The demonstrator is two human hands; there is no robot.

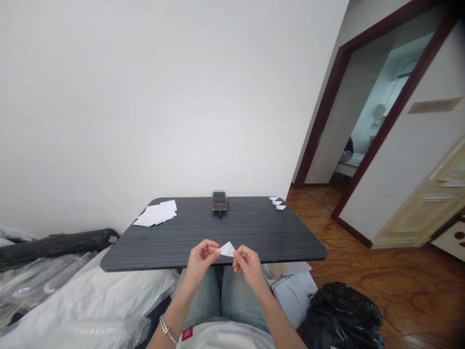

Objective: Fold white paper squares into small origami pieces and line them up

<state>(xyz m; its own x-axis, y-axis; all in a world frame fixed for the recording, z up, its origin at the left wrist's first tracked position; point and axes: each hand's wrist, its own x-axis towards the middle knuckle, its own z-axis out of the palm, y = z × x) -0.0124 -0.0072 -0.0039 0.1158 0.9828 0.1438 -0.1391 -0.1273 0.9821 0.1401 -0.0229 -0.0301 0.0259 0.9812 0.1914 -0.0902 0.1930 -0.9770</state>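
A small piece of white paper folded to a triangle (227, 249) is held up over the near edge of the dark table (192, 232). My left hand (204, 255) pinches its left corner between thumb and fingers. At the right corner, my right hand (247, 261) grips it the same way. The triangle's peak points away from me. White paper sheets (156, 214) lie in a loose, overlapping pile at the table's far left. Several small folded paper pieces (278, 203) sit in a row at the far right corner.
A phone on a stand (220, 201) stands at the table's back middle, near the white wall. Plastic-wrapped goods (54, 281) lie on the left. On the right floor are paper bags (296, 293) and a black plastic bag (341, 312). A doorway opens at the right.
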